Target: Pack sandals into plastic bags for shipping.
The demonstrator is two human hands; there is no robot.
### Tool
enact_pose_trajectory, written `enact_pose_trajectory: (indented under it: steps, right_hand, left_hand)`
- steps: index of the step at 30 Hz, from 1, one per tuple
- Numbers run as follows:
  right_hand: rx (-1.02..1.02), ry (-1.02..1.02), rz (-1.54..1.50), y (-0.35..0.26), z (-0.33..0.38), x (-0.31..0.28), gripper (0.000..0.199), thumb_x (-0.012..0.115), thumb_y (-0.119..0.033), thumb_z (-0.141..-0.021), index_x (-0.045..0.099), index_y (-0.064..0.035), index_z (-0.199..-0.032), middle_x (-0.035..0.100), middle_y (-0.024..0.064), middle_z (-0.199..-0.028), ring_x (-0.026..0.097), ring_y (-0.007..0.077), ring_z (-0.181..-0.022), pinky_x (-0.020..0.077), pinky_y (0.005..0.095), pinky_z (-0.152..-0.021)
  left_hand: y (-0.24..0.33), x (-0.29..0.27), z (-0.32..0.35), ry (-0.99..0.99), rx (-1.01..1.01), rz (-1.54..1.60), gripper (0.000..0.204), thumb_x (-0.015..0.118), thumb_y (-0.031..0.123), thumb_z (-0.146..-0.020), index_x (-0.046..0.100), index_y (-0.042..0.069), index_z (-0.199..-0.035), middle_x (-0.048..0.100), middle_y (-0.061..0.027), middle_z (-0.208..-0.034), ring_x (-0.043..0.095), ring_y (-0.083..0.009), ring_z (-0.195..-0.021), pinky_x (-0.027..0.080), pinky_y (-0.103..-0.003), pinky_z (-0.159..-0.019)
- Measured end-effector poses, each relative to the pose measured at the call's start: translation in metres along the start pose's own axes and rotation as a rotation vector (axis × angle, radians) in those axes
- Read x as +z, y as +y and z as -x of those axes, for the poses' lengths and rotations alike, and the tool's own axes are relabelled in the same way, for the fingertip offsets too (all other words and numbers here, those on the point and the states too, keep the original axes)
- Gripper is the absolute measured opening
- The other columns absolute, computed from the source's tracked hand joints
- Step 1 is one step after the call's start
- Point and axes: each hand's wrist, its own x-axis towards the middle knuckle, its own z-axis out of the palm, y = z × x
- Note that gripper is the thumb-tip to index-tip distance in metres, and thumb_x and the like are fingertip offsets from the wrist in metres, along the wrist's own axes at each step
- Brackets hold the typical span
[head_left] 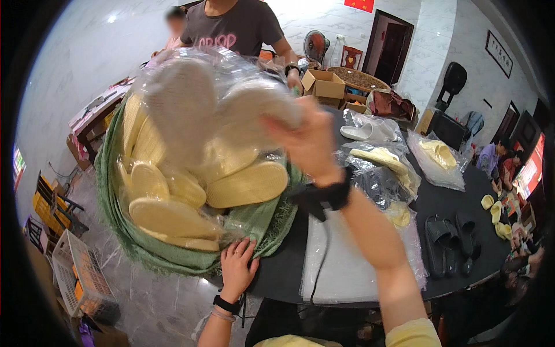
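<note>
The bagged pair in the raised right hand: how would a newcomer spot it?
Start at the big green sack of pale yellow soles beside the black table. Above it, the right hand lifts a clear bag of slippers, the only pair in the air.

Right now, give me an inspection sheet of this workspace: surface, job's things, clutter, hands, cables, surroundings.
Surface: dark round table, stack of clear bags at the near edge.
Job's things: bagged slippers, blurred, raised over a green sack full of yellow slippers.
Clutter: bagged slippers, black slippers, cardboard box.
Hands: right hand grips the raised bag; left hand rests on the sack's edge.
Cables: black cord hangs from the right wrist strap.
Surroundings: a person in a grey shirt across the table, fan, crate on the floor.
</note>
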Motion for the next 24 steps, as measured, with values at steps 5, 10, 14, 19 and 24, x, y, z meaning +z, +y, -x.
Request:
enact_pose_trajectory:
  steps: [5, 10, 14, 19, 24]
  right_hand:
    - [-0.477, 0.012, 0.745, 0.001, -0.003, -0.126, 0.046, 0.074, -0.001, -0.058, 0.068, -0.0141, -0.102, 0.063, 0.0033, -0.111, 0.054, 0.026, -0.092, 0.0446, 0.0347, -0.082]
    - [-0.175, -0.438, 1.349, 0.081, 0.05, -0.207, 0.056, 0.07, -0.002, -0.061, 0.062, -0.0184, -0.113, 0.048, 0.0084, -0.133, 0.046, 0.0306, -0.112, 0.0373, 0.0435, -0.093]
    - [0.183, -0.812, 1.179, 0.068, 0.086, -0.143, 0.081, 0.074, -0.026, -0.07, 0.035, -0.0139, -0.139, 0.016, 0.0265, -0.146, 0.025, 0.0398, -0.132, 0.0245, 0.0529, -0.105]
    - [0.165, -0.923, 0.529, 0.035, 0.079, -0.077, 0.07, 0.063, -0.034, -0.084, 0.03, -0.0071, -0.14, 0.033, 0.031, -0.137, 0.036, 0.0464, -0.124, 0.0321, 0.0438, -0.104]
    - [-0.081, -0.893, 0.67, 0.02, 0.088, -0.044, 0.084, 0.072, -0.022, -0.075, 0.024, -0.0034, -0.141, 0.027, 0.0306, -0.139, 0.039, 0.0443, -0.12, 0.0355, 0.0445, -0.101]
  left_hand:
    - [0.0, -0.003, 0.001, 0.001, 0.001, -0.039, 0.056, 0.065, 0.02, -0.078, 0.048, 0.009, -0.13, 0.051, -0.0094, -0.13, 0.047, -0.0273, -0.117, 0.033, -0.043, -0.097]
    - [-0.002, 0.014, -0.022, -0.009, 0.055, -0.046, 0.057, 0.065, 0.019, -0.078, 0.046, 0.009, -0.131, 0.049, -0.0112, -0.131, 0.046, -0.0285, -0.117, 0.033, -0.041, -0.099]
    - [0.004, -0.012, -0.013, -0.012, 0.049, -0.025, 0.056, 0.065, 0.018, -0.08, 0.045, 0.01, -0.131, 0.042, -0.0143, -0.137, 0.04, -0.0349, -0.126, 0.029, -0.046, -0.105]
    - [0.026, -0.086, 0.023, 0.462, -0.164, 0.145, 0.033, 0.064, 0.002, -0.075, 0.062, 0.006, -0.107, 0.056, -0.0128, -0.115, 0.049, -0.0315, -0.112, 0.036, -0.043, -0.097]
    - [-0.059, -0.106, 0.052, 0.822, -0.659, 0.157, 0.09, 0.076, 0.024, -0.073, 0.022, 0.005, -0.143, 0.028, -0.0189, -0.141, 0.033, -0.0315, -0.127, 0.031, -0.043, -0.103]
